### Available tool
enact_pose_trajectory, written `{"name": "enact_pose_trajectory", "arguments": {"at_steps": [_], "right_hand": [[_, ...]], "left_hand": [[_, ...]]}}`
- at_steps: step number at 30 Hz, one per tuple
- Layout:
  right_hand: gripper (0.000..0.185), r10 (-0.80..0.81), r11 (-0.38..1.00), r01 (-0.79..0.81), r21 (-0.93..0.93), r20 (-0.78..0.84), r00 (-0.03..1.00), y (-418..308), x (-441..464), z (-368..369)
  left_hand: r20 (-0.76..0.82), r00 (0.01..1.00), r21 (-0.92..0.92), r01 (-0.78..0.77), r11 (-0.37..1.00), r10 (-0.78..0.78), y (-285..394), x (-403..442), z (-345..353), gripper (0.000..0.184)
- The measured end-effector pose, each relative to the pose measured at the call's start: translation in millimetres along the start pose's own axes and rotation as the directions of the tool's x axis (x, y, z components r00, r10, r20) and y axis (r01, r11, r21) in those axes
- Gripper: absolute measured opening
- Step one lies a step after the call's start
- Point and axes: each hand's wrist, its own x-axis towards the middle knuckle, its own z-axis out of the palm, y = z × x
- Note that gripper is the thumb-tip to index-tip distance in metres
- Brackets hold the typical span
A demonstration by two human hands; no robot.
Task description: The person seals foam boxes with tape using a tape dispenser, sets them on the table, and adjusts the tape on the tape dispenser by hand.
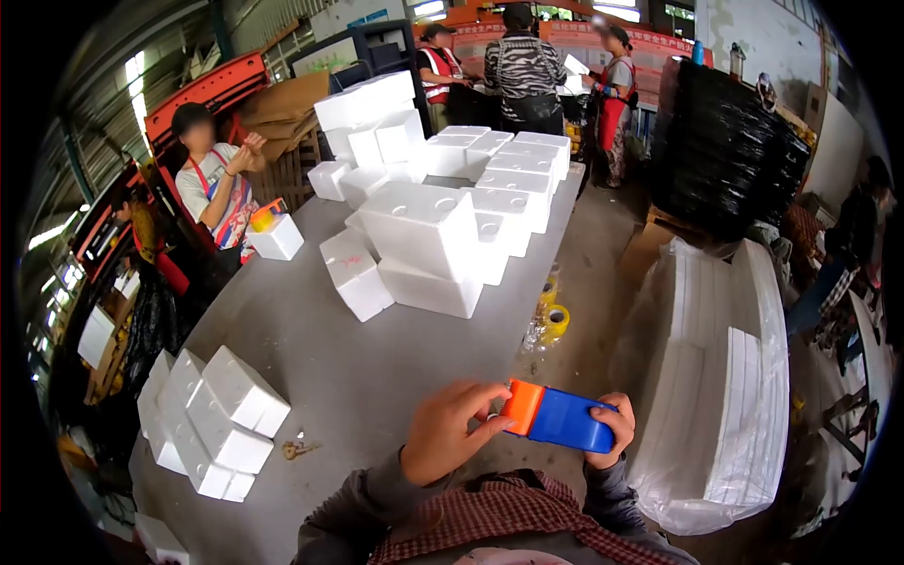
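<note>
A blue and orange tape dispenser [570, 421] is held level in front of my body, near the table's right edge. My right hand [614, 431] wraps round its blue end. At its orange end, the thumb and fingers of my left hand [457, 424] are bent in a pinch and touch it; whether they hold a strip of tape is too small to make out. Nearest on the grey table [330, 377] are several white foam boxes [217, 424], grouped at the left. A small brown scrap [301, 450] lies beside them.
Many foam boxes [424, 235] are stacked at the table's far side. Across the left edge, a person [217, 179] stands by a box with another dispenser [267, 215] on it. Yellow tape rolls [556, 320] and plastic-wrapped white foam pieces [706, 377] are on the right.
</note>
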Motion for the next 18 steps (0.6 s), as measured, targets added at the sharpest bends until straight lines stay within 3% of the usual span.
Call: {"name": "enact_pose_trajectory", "arguments": {"at_steps": [10, 12, 14, 15, 16, 18], "right_hand": [[0.034, 0.068, 0.998, -0.068, -0.01, 0.02, 0.997, -5, -6, 2], [0.034, 0.075, 0.997, -0.074, -0.013, 0.007, 0.997, -9, -2, 5], [0.037, 0.132, 0.987, -0.131, -0.097, -0.002, 0.991, -13, 6, 12], [0.038, 0.192, 0.981, -0.191, 0.018, -0.076, 0.978, -9, 5, 19], [0.038, 0.19, 0.982, -0.189, 0.018, -0.081, 0.978, -9, 6, 23], [0.039, 0.24, 0.969, -0.227, 0.1, -0.152, 0.959, -10, 8, 32]], "left_hand": [[0.085, 0.994, 0.112, 0.054, 0.992, -0.064, -19, -13, 8, 0.025], [0.157, 0.988, -0.203, 0.036, 0.979, -0.004, -27, -20, 19, 0.022], [0.077, 0.997, -0.189, -0.003, 0.982, 0.018, -18, -24, 25, 0.02], [-0.005, 0.999, -0.177, -0.034, 0.984, 0.034, -15, -26, 28, 0.019], [-0.002, 0.999, -0.174, -0.039, 0.984, 0.039, -16, -30, 27, 0.019], [-0.131, 0.988, -0.344, 0.032, 0.938, -0.081, -22, -40, 20, 0.02]]}}
